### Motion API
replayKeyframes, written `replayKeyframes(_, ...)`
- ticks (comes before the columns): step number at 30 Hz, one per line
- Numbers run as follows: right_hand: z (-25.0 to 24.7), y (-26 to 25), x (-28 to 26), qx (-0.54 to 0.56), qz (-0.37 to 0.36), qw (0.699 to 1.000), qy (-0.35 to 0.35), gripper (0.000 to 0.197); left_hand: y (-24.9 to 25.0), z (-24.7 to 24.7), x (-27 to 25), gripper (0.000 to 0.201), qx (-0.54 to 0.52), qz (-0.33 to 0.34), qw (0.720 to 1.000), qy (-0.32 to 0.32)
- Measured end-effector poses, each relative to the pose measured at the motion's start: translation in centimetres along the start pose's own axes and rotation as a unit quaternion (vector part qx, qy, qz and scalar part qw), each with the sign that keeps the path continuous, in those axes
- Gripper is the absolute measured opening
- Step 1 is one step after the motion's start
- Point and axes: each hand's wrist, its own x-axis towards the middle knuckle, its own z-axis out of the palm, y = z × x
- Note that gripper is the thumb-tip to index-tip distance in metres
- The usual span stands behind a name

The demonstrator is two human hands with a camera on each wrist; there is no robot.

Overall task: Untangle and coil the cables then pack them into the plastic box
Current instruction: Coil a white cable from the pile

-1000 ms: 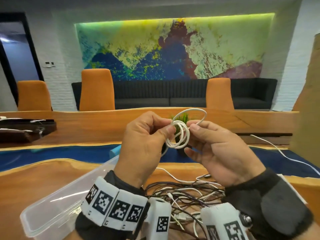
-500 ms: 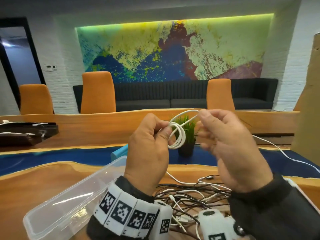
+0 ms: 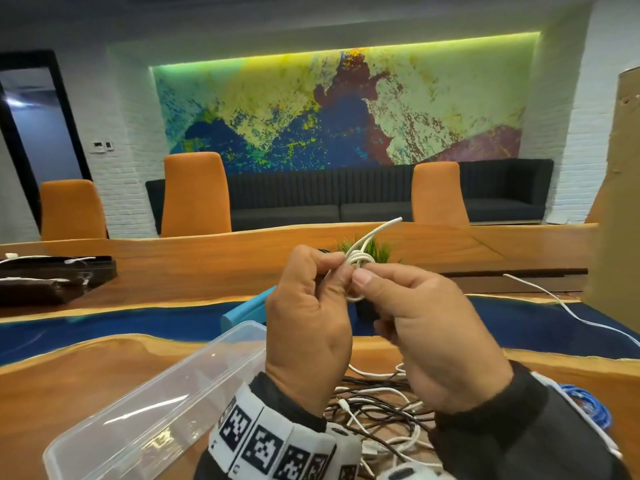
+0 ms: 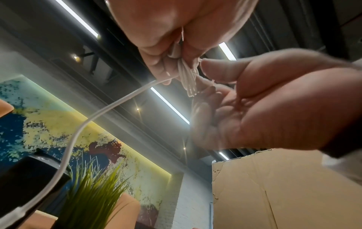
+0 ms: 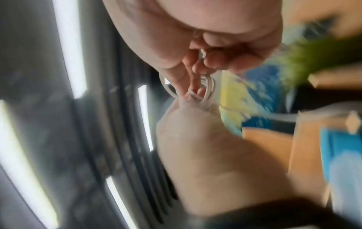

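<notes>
1. Looking down from the head view, the left hand [image 3: 308,327] is pinching a small coil of white cable [image 3: 360,263] between thumb and curled fingers, raised above the table [image 3: 86,386]. The right hand [image 3: 440,341] is meeting it from the other side, its thumb pressing on the coil and its fingers curling under it. One loose end of the cable is sticking up and to the right past both hands. The plastic box [image 3: 145,410] is lying open below the left wrist, and a tangle of black and white cables [image 3: 377,407] is resting on the table beneath the two wrists, just right of the box.
2. Seen from the left wrist, the left hand [image 4: 176,31] is gripping the bunched strands of the white cable [image 4: 188,77] at its fingertips, with the right hand [image 4: 274,100] touching the bundle from the right; a single strand is trailing down and left.
3. Seen from the right wrist, which is blurred, the right hand [image 5: 195,131] is holding the coil [image 5: 205,93] against the fingers of the left hand [image 5: 215,46].
</notes>
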Motion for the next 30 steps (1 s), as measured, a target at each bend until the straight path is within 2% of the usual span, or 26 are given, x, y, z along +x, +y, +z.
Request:
replayKeyframes(2,-0.3,0.0,0.4,0.131,0.108,0.985,-0.017,0.018,0.1,-0.1,0.1,0.004,-0.005,0.006,1.0,-0.013)
replayKeyframes(5,-0.6,-0.1,0.8,0.215,0.151,0.965,-0.033,0.019,-0.4,-0.3,0.3,0.008,-0.033,-0.012,0.999,-0.014)
replayKeyframes(7,-0.6,0.1,0.7,0.148,0.125,0.981,-0.001,0.009,-0.5,-0.4,0.3,0.012,-0.049,-0.017,0.999,-0.012)
replayKeyframes(9,-0.5,0.4,0.3,0.019,0.048,0.998,0.041,0.007,-0.3,-0.3,0.1,0.017,-0.048,-0.019,0.999,-0.016)
replayKeyframes(11,-0.2,0.5,0.0,-0.029,0.002,0.999,0.032,0.009,-0.3,-0.2,0.0,0.017,-0.044,-0.017,0.999,-0.02)
replayKeyframes(14,0.1,0.6,-0.1,0.05,0.052,0.997,-0.008,0.03,-0.3,-0.4,0.0,0.008,-0.017,0.004,0.999,-0.038)
replayKeyframes(18,-0.6,0.5,0.8,0.171,0.119,0.978,-0.009,0.017,-0.1,-0.3,0.3,0.007,-0.043,-0.004,0.998,-0.049)
replayKeyframes(21,-1.0,0.6,1.1,0.192,0.14,0.97,-0.049,0.026,-0.1,-0.3,0.5,0.01,-0.053,-0.008,0.997,-0.056)
replayKeyframes(24,-1.4,0.6,1.4,0.219,0.16,0.959,-0.084,0.017,0.0,-0.5,0.7,0.015,-0.036,0.002,0.997,-0.066)
replayKeyframes(26,-2.3,0.2,1.7,0.236,0.17,0.949,-0.122,0.008,-0.3,-1.2,1.4,0.02,-0.018,-0.027,0.998,-0.05)
replayKeyframes(28,-4.0,-0.2,2.3,0.248,0.149,0.939,-0.189,0.015,-1.2,-2.5,2.5,0.016,-0.026,-0.086,0.996,-0.03)
replayKeyframes(30,-5.7,-1.0,2.6,0.203,0.114,0.947,-0.219,0.023,-2.1,-4.2,3.5,0.013,-0.027,-0.128,0.991,-0.015)
